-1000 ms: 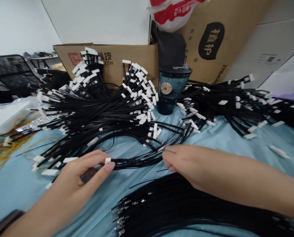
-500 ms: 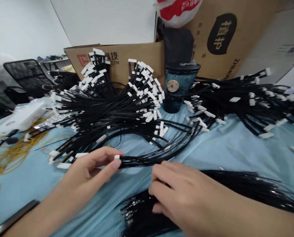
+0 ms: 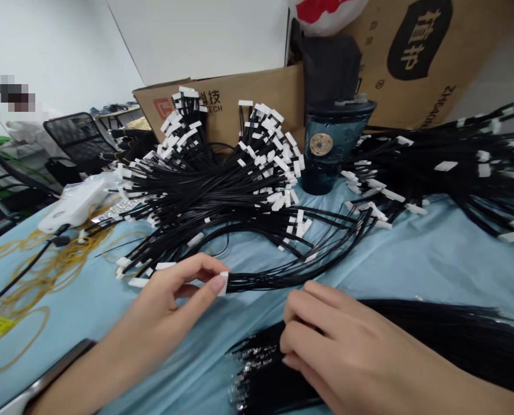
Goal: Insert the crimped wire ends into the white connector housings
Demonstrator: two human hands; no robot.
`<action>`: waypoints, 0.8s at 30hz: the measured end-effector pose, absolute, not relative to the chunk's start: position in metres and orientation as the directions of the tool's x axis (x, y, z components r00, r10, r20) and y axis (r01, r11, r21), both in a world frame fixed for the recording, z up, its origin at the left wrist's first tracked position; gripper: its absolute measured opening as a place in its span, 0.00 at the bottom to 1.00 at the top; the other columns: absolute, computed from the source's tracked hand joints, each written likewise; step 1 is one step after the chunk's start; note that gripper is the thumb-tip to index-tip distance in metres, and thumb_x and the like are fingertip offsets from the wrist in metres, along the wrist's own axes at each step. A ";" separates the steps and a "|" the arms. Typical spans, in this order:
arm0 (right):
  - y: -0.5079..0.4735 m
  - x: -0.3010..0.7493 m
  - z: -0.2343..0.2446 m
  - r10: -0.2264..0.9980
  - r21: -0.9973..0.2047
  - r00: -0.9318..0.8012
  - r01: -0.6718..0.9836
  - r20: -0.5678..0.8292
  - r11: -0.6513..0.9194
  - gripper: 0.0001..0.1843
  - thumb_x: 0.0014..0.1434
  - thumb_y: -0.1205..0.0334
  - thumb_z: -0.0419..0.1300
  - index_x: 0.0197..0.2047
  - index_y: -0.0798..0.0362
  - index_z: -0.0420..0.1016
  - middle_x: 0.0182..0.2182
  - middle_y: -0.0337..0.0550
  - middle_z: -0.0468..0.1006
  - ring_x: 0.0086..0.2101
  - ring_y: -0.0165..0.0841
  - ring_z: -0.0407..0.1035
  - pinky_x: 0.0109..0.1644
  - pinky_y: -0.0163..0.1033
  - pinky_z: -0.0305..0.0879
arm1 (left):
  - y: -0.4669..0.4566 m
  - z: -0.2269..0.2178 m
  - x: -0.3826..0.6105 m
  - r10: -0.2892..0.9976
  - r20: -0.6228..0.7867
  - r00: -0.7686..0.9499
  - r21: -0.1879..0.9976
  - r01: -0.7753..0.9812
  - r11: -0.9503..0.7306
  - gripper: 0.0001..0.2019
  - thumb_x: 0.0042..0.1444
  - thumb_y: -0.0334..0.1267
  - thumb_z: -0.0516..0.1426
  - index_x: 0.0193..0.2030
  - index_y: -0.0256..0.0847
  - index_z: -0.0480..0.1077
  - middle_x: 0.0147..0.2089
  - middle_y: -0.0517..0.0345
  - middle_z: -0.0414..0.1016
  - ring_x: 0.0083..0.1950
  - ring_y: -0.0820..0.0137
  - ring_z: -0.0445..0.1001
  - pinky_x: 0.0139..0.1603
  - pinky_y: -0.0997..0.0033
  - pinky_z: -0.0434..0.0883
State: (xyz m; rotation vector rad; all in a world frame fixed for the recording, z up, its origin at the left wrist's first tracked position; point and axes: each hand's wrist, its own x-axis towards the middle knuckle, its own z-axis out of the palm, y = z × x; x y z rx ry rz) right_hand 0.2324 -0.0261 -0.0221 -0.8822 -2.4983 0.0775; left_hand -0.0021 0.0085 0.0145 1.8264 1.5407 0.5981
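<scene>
Since a second ago, my right hand (image 3: 326,334) has come down from beside the wire bundle (image 3: 265,281) to the loose wires (image 3: 268,372), fingers curled; I can't tell whether they grip any. My left hand (image 3: 174,297) pinches the bundle's white connector (image 3: 223,283) above the blue-covered table (image 3: 412,253). Behind, the low carton (image 3: 269,89) reads "科技" and "TECH", the tall carton (image 3: 477,63) "植护".

Blue cloth (image 3: 412,253) strewn with black cables (image 3: 205,187)
Also on it: metal-tipped wires (image 3: 268,377), a cup (image 3: 335,141), yellow rubber bands (image 3: 73,253).
</scene>
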 end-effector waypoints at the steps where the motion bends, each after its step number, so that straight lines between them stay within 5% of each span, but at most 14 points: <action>1: -0.027 0.233 -0.020 0.619 -0.222 -0.662 0.587 0.422 0.779 0.12 0.53 0.79 0.61 0.27 0.52 0.71 0.28 0.38 0.73 0.30 0.34 0.68 0.38 0.40 0.71 | 0.009 0.015 -0.002 0.977 -0.074 0.200 0.738 0.669 -0.081 0.10 0.59 0.47 0.58 0.37 0.46 0.77 0.29 0.62 0.76 0.30 0.68 0.71 0.26 0.74 0.64; 7: -0.022 0.231 -0.009 0.764 -0.518 -0.566 0.574 0.309 0.634 0.15 0.62 0.78 0.52 0.37 0.53 0.77 0.33 0.41 0.78 0.35 0.34 0.73 0.41 0.38 0.73 | 0.008 0.011 -0.003 0.962 -0.186 0.199 0.828 0.559 0.044 0.08 0.58 0.45 0.63 0.42 0.47 0.79 0.33 0.61 0.80 0.35 0.66 0.74 0.33 0.72 0.70; 12: -0.014 0.229 -0.004 0.869 -0.739 -0.462 0.521 0.177 0.427 0.11 0.62 0.75 0.60 0.32 0.50 0.73 0.30 0.33 0.77 0.32 0.27 0.73 0.37 0.31 0.71 | -0.003 0.003 -0.005 0.917 -0.313 0.246 0.899 0.388 0.203 0.10 0.58 0.47 0.65 0.42 0.47 0.80 0.34 0.61 0.80 0.38 0.65 0.75 0.38 0.71 0.71; 24: -0.011 0.227 -0.014 0.921 -0.774 -0.383 0.560 0.072 0.294 0.11 0.62 0.69 0.56 0.30 0.48 0.74 0.25 0.32 0.78 0.25 0.28 0.72 0.26 0.32 0.63 | -0.003 0.003 0.005 0.858 -0.418 0.297 0.894 0.300 0.332 0.09 0.58 0.45 0.63 0.40 0.44 0.75 0.33 0.63 0.75 0.37 0.67 0.70 0.40 0.70 0.68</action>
